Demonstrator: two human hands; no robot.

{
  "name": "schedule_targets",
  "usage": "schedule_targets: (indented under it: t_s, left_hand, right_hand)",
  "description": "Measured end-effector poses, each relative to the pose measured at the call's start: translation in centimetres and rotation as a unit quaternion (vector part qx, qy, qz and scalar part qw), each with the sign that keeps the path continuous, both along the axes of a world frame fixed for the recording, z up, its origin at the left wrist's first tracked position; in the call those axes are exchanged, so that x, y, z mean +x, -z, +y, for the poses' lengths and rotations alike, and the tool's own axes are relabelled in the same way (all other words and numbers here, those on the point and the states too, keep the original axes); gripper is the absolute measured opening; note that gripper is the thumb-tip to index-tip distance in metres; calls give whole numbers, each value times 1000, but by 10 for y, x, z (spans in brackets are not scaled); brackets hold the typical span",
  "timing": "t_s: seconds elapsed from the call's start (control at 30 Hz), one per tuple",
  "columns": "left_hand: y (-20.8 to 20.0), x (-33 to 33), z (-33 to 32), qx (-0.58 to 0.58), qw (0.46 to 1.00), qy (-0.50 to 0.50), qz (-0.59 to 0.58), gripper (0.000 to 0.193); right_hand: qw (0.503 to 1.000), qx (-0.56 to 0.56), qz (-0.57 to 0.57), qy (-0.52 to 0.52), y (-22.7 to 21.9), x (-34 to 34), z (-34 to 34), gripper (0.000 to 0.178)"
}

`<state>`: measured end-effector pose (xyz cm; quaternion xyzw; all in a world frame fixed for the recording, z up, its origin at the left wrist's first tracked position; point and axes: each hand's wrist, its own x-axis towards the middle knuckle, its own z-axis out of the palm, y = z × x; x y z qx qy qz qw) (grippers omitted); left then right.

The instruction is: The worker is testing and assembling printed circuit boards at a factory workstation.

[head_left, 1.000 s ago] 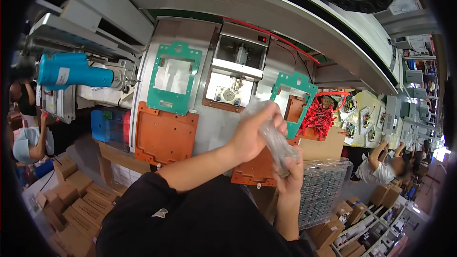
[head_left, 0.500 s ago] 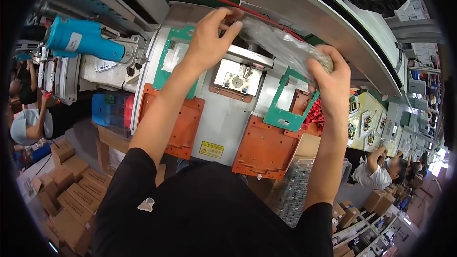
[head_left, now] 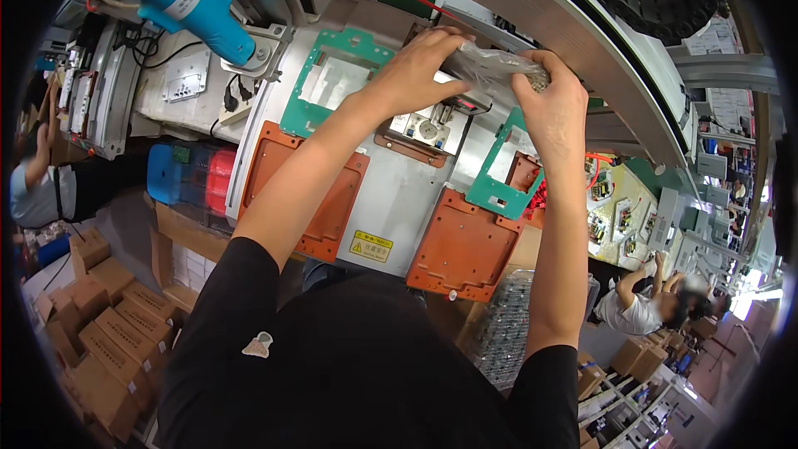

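Note:
A crumpled clear plastic bag [head_left: 492, 62] is stretched between my two hands above the far part of the workbench. My left hand [head_left: 418, 73] has its curled fingers at the bag's left end, the thumb pointing right beneath them. At the right end, my right hand [head_left: 555, 104] pinches the bag between thumb and fingers. Something small and yellowish shows through the plastic beside that hand; its kind cannot be made out. Below the bag sits a metal fixture [head_left: 426, 130] with a round part, partly covered by a bar.
Green frames [head_left: 306, 108] and orange-brown trays [head_left: 460, 248] lie on both sides of the metal bench [head_left: 376, 199]. A blue cylindrical machine unit [head_left: 195, 8] stands at the left. A metal beam [head_left: 573, 25] crosses the far side. Cardboard boxes [head_left: 116, 341] are stacked lower left; other people work on both sides.
My hands have come closer together, so the bag is bunched shorter. The left hand has moved right in the view, and the view itself has shifted and turned slightly.

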<state>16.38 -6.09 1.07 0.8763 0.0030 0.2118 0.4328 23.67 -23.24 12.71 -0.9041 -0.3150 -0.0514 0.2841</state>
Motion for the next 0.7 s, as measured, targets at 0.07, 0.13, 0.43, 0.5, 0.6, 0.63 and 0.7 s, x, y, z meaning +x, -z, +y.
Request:
schedule_targets:
  t_s: [0.07, 0.13, 0.43, 0.5, 0.6, 0.63, 0.7]
  left_hand:
    - [0, 3, -1, -8, 1000, 5, 0, 65]
    - [1, 6, -2, -56, 998, 23, 3, 66]
    - [-8, 13, 2, 15, 992, 44, -115, 52]
    - [-22, 19, 13, -122, 990, 55, -34, 41]
    - [-14, 42, 32, -234, 971, 37, -9, 31]
    - [-15, 45, 33, -246, 968, 32, -28, 31]
    - [-15, 52, 35, -272, 961, 39, -32, 30]
  right_hand:
    - [1000, 3, 23, 3, 1, 2, 3, 33]
    - [999, 5, 47, 9, 4, 5, 4, 34]
    - [1000, 5, -14, -18, 7, 6, 13, 33]
    - [1000, -12, -10, -12, 8, 10, 18, 34]
    - [999, -15, -41, -31, 14, 17, 17, 37]
    - [999, -16, -41, -29, 16, 18, 13, 37]
    - [1000, -24, -13, -11, 19, 20, 7, 38]
